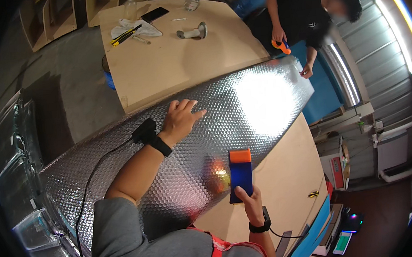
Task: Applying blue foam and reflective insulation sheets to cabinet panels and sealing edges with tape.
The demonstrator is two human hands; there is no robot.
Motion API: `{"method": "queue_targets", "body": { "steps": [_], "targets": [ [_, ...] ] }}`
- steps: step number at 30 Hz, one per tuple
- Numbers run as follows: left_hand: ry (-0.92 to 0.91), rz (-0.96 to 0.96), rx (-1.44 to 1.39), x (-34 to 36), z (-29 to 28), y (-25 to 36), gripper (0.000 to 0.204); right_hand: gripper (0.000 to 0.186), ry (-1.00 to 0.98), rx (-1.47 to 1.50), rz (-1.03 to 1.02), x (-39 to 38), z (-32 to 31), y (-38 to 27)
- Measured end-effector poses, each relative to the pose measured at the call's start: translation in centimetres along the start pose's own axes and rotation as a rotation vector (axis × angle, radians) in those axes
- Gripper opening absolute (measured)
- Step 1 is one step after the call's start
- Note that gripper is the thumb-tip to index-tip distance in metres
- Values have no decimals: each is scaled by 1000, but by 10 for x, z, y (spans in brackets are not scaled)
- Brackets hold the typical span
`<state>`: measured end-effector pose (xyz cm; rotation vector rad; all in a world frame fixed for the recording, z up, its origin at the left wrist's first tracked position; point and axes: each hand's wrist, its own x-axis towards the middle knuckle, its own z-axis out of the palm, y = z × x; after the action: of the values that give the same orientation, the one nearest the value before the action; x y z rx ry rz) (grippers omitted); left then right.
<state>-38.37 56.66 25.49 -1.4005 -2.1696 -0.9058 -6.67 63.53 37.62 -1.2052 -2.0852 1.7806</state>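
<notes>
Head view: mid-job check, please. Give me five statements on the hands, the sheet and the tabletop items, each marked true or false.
1. The right hand holds a blue-and-orange tool. True.
2. The silver bubble sheet lies across the wooden table. True.
3. The left hand grips the yellow-and-black cutter. False: that hand is over the sheet and holds nothing; the cutter lies on the table's far side.
4. A co-worker's hand holds a second orange-and-blue tool. True.
5. The black phone lies on the sheet. False: it is on the bare wood beyond it.
</notes>
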Motion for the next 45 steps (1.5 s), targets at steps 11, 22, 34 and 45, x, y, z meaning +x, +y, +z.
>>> {"method": "queue_targets", "body": {
  "steps": [11,22,34,45],
  "targets": [
    [-19,-87,-440,20,-13,0,20,32,-199,-354,-303,43,27,-21],
    [-715,-326,-1697,35,-47,11,45,32,-262,-528,-418,66,23,-27],
    [-517,-512,-1593,26,-18,9,11,46,-387,-253,-145,78,17,-39],
    [76,-517,-157,9,-5,-86,26,58,-517,-290,118,107,52,-81]
  ]
}}
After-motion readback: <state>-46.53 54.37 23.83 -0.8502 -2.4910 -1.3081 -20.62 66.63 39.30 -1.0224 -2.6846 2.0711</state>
